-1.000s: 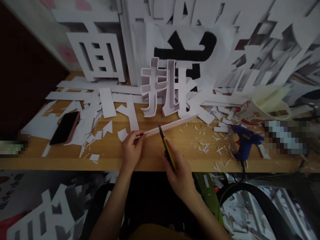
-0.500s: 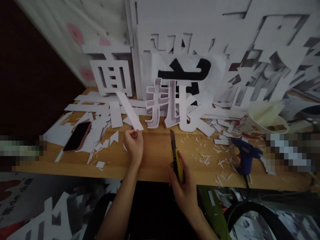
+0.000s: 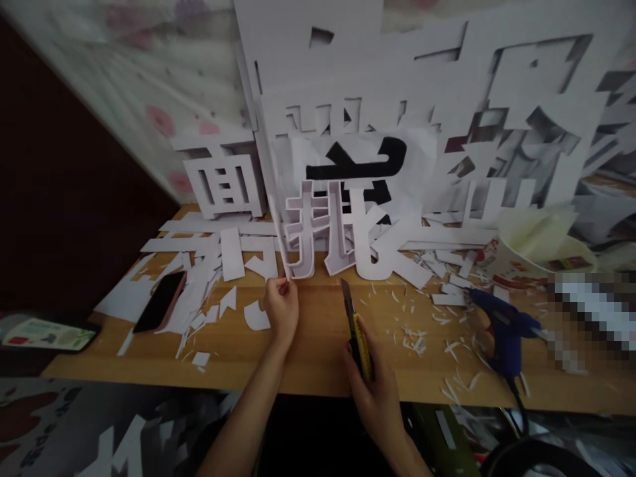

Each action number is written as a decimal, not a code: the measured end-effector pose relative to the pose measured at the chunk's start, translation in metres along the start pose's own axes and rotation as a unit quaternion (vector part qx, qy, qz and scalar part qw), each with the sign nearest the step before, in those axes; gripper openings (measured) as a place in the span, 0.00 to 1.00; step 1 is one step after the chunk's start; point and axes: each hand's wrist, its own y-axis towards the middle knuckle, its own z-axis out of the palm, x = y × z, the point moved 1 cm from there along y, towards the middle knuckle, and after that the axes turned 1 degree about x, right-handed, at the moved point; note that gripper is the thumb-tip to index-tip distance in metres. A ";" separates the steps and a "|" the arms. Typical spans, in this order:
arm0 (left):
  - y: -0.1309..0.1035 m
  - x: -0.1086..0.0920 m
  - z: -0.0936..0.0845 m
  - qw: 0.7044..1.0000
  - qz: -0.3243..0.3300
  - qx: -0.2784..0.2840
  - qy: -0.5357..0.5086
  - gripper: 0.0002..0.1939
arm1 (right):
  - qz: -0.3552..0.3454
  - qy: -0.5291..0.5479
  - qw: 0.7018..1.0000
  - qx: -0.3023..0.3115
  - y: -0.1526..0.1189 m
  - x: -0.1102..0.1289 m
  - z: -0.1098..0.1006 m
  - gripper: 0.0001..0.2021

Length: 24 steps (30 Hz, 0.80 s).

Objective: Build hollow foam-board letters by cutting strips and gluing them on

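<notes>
My left hand (image 3: 282,315) pinches the lower end of a white strip (image 3: 279,232), which stands up nearly edge-on. My right hand (image 3: 376,391) is wrapped round a yellow and black utility knife (image 3: 362,344), its blade out and pointing away from me. Just beyond both hands stands a hollow white character piece (image 3: 332,262) with thin side walls and open channels. Beside it on the right is a flat white character part (image 3: 364,248). The strip's upper part is close to the left side of the hollow piece; I cannot tell whether they touch.
A blue glue gun (image 3: 507,328) lies at the right, near a paper tub (image 3: 517,262). Two phones, one dark (image 3: 159,301) and one lit (image 3: 50,333), lie left among white offcuts (image 3: 206,265). Cut-out white boards (image 3: 318,73) lean at the back. Shavings (image 3: 412,341) litter the table.
My left hand has turned the strip from a leaning, face-on position to nearly upright and edge-on, closer to the hollow piece. The knife stays in my right hand. The view has shifted.
</notes>
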 end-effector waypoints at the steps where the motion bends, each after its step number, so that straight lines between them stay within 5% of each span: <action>1: 0.000 -0.001 0.000 1.000 -0.008 0.007 -0.004 0.07 | 0.003 0.002 1.000 0.000 0.000 0.000 -0.001 0.27; 17: 0.038 -0.008 -0.005 0.967 -0.171 0.181 -0.052 0.20 | 0.023 0.017 0.999 0.027 0.003 -0.002 -0.003 0.27; 21: 0.053 -0.012 -0.006 0.956 -0.164 0.244 -0.001 0.23 | 0.029 0.027 0.999 0.030 0.010 0.002 -0.007 0.27; 24: 0.056 -0.016 -0.008 0.963 -0.112 0.241 0.047 0.18 | 0.022 0.028 0.999 0.012 0.015 0.000 -0.010 0.27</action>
